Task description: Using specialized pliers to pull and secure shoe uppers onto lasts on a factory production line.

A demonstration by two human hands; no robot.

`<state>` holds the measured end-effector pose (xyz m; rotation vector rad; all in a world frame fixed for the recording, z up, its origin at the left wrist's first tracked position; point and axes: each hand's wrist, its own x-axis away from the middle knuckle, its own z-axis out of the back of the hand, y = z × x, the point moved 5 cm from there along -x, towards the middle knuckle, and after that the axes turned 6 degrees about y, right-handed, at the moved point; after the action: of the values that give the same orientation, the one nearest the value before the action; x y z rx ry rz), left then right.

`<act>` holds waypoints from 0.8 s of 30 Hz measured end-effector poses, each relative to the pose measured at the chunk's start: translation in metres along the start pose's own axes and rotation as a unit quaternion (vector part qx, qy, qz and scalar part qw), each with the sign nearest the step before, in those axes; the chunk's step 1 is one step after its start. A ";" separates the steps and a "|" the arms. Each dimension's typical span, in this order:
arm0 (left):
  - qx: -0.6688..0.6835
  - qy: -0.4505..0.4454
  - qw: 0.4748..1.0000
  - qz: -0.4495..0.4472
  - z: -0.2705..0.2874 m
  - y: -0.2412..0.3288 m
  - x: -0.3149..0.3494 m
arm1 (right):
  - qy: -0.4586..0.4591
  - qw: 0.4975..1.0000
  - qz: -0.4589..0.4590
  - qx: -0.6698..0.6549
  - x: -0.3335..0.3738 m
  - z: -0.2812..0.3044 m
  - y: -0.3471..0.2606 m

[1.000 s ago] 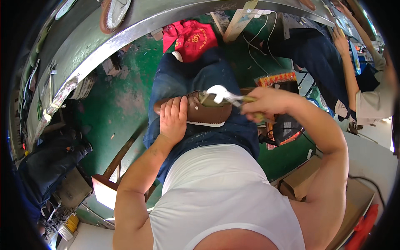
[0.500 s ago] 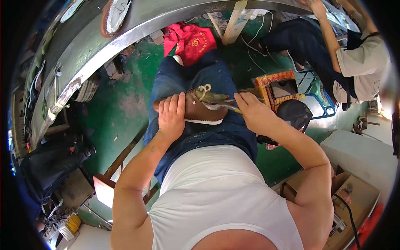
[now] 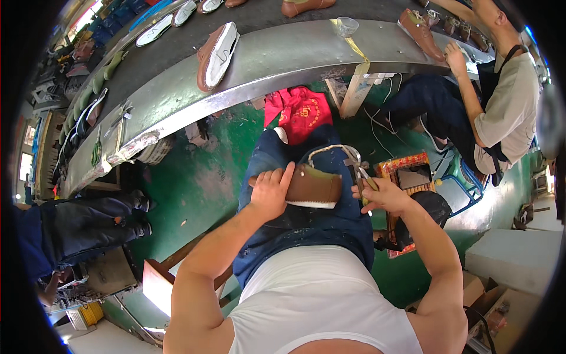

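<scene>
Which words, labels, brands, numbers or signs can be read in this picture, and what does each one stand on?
Red cloth: yellow lettering and an emblem, too small to quote reliably.
Red-and-orange bordered item: any print is too small to read.
Brown shoe in the left hand: no readable text.
Pliers in the right hand: no readable text.

Smooth lthr-look shoe (image 3: 318, 189), shiny mtl bench (image 3: 283, 56)
</scene>
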<state>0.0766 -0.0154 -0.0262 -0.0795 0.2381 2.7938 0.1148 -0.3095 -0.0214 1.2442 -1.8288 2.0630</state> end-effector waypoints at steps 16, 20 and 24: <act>0.491 -0.068 0.846 0.196 -0.080 0.028 0.023 | 0.036 0.812 0.299 0.501 0.015 -0.051 0.004; 0.514 -0.111 0.827 0.199 -0.065 0.030 0.025 | 0.080 0.717 0.369 0.586 0.011 -0.065 -0.012; 0.783 -0.129 0.557 0.244 -0.067 0.030 0.030 | -0.026 0.706 0.247 0.663 0.003 -0.078 -0.033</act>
<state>0.0404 -0.0453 -0.0897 0.8897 2.7172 1.7845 0.0934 -0.2341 0.0116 0.8664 -0.3397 3.8883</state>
